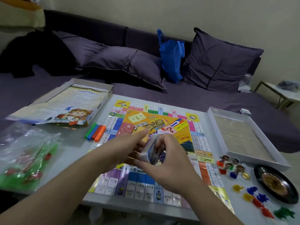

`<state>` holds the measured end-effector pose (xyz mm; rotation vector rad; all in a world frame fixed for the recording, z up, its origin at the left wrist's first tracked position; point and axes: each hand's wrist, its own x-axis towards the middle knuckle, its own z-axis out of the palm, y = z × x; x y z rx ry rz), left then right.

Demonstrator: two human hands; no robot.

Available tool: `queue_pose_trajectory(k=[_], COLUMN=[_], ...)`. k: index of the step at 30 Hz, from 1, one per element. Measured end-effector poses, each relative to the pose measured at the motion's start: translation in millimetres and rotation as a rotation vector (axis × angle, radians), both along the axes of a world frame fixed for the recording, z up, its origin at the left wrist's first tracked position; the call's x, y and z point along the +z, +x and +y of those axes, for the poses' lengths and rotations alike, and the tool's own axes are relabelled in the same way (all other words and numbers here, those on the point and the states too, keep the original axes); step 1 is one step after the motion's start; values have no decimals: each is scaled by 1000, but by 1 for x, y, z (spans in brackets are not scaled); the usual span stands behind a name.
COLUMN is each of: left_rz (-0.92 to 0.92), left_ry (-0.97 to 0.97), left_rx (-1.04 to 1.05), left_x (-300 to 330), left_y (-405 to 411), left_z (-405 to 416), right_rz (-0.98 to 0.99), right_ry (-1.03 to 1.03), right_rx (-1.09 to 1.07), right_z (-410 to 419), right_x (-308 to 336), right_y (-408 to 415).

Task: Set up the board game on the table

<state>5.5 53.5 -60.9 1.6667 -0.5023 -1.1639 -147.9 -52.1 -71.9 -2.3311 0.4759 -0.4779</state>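
Observation:
The colourful game board (177, 127) lies flat on the white table (74, 143). Above its middle, my right hand (168, 161) grips a thick stack of cards (151, 151) from the right and below. My left hand (128, 143) holds the stack's left side, fingers stretched toward a yellow card at its top. Coloured sticks (95, 132) lie at the board's left edge. Character pawns on coloured stands (230, 164) and small plastic tokens (258, 200) sit to the board's right, near a black roulette wheel (276, 182).
An open box lid (250, 137) lies at the right; the box base with a rule sheet (65, 104) sits at the back left. A clear bag of green and red pieces (26, 163) is at the left. Behind are a purple sofa, cushions, a blue bag (172, 56).

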Motion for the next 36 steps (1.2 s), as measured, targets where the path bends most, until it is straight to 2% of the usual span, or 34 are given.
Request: queue_pose_trajectory(k=[3,5,11,19,23,26,28,30,36], left_rz=[-41,-58,-106,-106,-122,-131,-133,-116,-114], left_ry=[-18,-41,-101,-80,-70,-71,-73,-79,-74], left_rx=[332,412,503,539,549,561,581,604,662], left_x=[-3,0,7,6,3,1,0,0,-3], left_y=[30,45,66,75,78,81,84,85,94], left_z=[6,10,7,1,-1,-3,-4,-6,-9], right_rz=[124,215,320,308,393,418,318,278,552], right_ry=[-59,-94,-319,-427,-557,-466,-333,-284,-358], right_rx=[7,36,139,167,220,187,97,-23,31], right_z=[4,8,23,27,30,25,13,-6,-37], right_x=[-12,-20,-32,-42,-47,-41,-35,-33,-47], right_y=[34,54,99,116,117,123,134,151,210])
